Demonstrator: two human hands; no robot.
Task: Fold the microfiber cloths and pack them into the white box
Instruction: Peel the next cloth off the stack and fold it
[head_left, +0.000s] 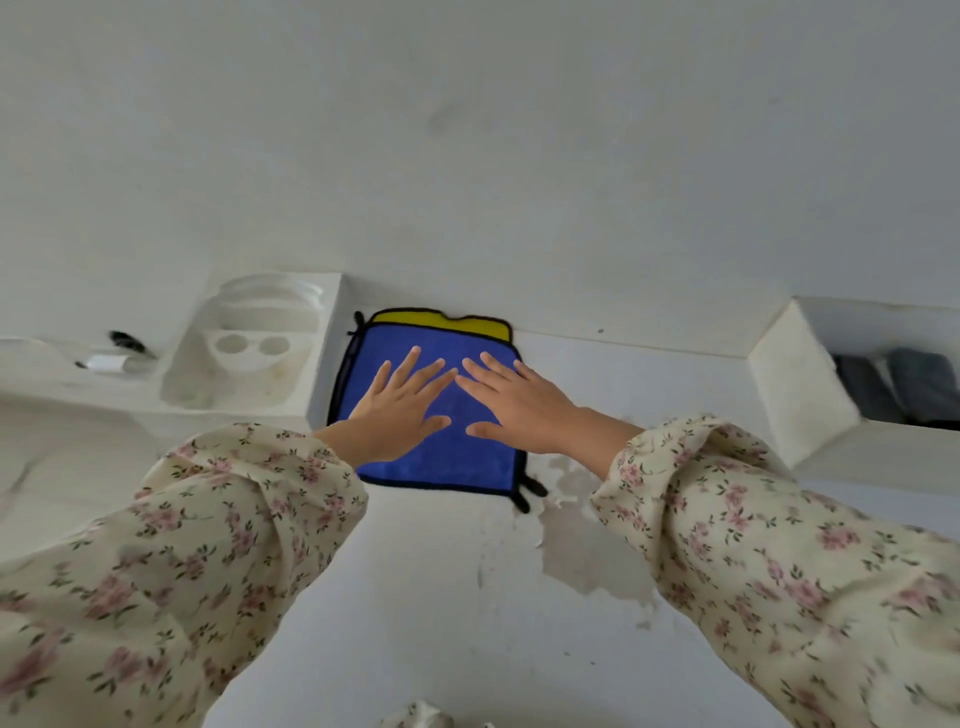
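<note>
White moulded tray (249, 358) seen at far left on bench (415, 597). Blue cloth (447, 457), folded, yellow edge showing at back, laid flat at centre. Left hand (400, 405) and right hand (514, 400) pressed flat on it, fingers spread, nothing gripped. White box (795, 379) placed at right, dark cloths inside.

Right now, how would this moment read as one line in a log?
step: pressing fold flat | left hand: open palm on blue cloth | right hand: same | yellow side peeks out behind | white box: right
</note>
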